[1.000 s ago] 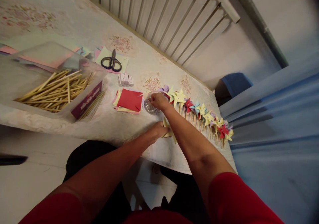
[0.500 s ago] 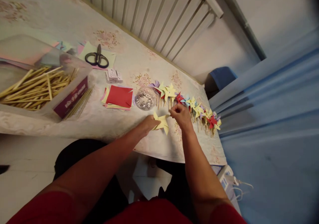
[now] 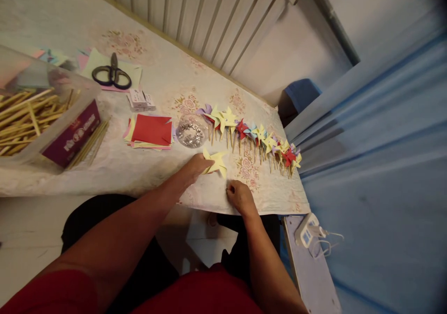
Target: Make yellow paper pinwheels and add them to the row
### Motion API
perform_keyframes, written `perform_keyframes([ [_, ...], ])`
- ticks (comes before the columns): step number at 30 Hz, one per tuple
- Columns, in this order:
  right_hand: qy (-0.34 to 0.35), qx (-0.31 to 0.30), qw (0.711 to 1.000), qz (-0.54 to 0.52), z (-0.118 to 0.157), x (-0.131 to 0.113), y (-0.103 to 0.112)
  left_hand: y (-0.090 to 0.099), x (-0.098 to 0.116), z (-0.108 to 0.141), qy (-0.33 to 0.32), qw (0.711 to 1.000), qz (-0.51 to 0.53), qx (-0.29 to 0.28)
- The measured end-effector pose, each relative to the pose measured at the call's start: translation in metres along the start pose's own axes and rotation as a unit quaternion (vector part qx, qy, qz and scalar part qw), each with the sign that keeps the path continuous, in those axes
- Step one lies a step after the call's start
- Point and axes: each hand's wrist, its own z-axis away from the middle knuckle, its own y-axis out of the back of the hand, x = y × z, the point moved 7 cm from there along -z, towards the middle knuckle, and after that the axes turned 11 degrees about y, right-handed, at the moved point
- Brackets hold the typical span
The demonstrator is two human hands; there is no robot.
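Observation:
My left hand (image 3: 199, 165) is closed on a yellow paper pinwheel (image 3: 219, 161) just above the table. Apart from it, nearer the table's front edge, my right hand (image 3: 240, 197) has its thumb and fingers pinched together; whatever is in the pinch is too small to make out. Behind the pinwheel sits a round clear dish (image 3: 191, 131) of small shiny metal pieces. A row of finished-looking pinwheels on sticks (image 3: 260, 133), in yellow, red, purple and blue, runs along the table to the right. Left of the dish lies a stack of paper squares, red on top (image 3: 152, 130).
At the left stands a plastic box of wooden sticks (image 3: 26, 118), with more sticks (image 3: 91, 142) beside it. Black-handled scissors (image 3: 112, 74) rest on coloured paper near small white boxes (image 3: 141, 100). A power strip (image 3: 307, 230) is at the right, by a blue curtain (image 3: 370, 165).
My right hand has moved away from the pinwheel, down toward the table's front edge. My left hand still holds the pinwheel. The whole view has shifted a little.

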Motion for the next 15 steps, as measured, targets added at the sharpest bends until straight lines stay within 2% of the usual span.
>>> perform_keyframes([
  [15, 0.023, 0.017, 1.0, -0.009, 0.0016, -0.0047, -0.0049, -0.0011, 0.001, -0.0004, 0.01, 1.0, 0.006, 0.001],
])
